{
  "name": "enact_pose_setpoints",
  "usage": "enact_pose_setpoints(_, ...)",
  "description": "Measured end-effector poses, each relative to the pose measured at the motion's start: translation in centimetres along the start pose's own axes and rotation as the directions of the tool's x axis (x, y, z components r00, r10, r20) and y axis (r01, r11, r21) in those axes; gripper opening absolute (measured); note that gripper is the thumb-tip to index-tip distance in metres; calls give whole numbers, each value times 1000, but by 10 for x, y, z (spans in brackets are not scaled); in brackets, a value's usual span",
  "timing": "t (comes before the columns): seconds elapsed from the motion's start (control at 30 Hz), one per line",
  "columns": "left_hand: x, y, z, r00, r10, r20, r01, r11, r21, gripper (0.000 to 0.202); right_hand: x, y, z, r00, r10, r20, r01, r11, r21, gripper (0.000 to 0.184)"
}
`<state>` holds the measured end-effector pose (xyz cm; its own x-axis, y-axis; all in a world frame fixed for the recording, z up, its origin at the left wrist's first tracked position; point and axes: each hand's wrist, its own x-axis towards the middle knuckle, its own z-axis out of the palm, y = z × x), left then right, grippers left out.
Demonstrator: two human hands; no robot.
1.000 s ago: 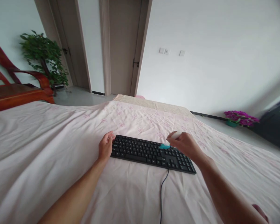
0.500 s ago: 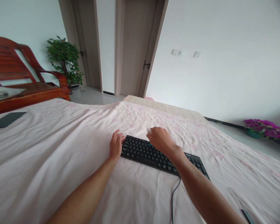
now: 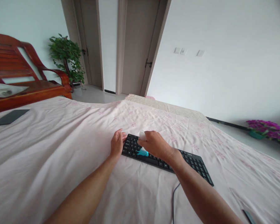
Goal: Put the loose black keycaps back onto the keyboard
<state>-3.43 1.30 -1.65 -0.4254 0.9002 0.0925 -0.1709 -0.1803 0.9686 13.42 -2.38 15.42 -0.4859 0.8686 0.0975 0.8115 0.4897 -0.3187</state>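
Observation:
A black keyboard (image 3: 197, 166) lies at a slant on the pale bed sheet. My left hand (image 3: 117, 143) rests against its left end, fingers stretched out along the edge rather than wrapped around it. Over the left half of the keys, my right hand (image 3: 155, 143) is closed around a brush (image 3: 142, 152) with a white handle and blue bristles. The bristles touch or nearly touch the lower rows of keys. Part of the handle and the middle keys are hidden by my right hand and forearm.
The keyboard's cable (image 3: 173, 199) runs toward me over the sheet (image 3: 84, 130). A dark flat object (image 3: 10, 117) lies at the far left, and another dark item (image 3: 248, 216) at the lower right. Beyond stand a wooden bench (image 3: 30, 88) and a potted plant (image 3: 66, 59).
My right hand has moved left and slightly toward me over the keys, and the blue bristles now show more fully. My left hand stays at the keyboard's left end.

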Motion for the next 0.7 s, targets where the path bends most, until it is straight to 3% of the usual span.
enact_pose_setpoints(0.17,0,1,1,1000,-2,12,1,1000,4,38,-2,0,7,984,-180,-7,177,958,225,28)
enact_pose_setpoints(0.27,-1,1,1,1000,-4,14,3,1000,23,38,-9,6,5,996,-77,50,77,997,-3,27)
enact_pose_setpoints(0.33,-2,1,1,1000,3,13,-3,999,37,39,-15,10,-5,997,14,79,5,974,-227,22)
enact_pose_setpoints(0.4,-2,0,1,1000,14,10,-14,999,48,40,-18,13,-17,995,63,83,-34,950,-310,21)
enact_pose_setpoints(0.5,-2,-1,1,1000,28,9,-28,998,51,41,-13,12,-19,996,84,-22,-86,990,-110,28)
enact_pose_setpoints(0.6,-2,-1,0,999,31,24,-32,999,36,41,-2,7,2,989,42,-140,-18,986,168,33)
enact_pose_setpoints(0.7,-1,-1,0,999,16,29,-17,999,43,41,3,5,24,997,12,-74,7,970,245,31)
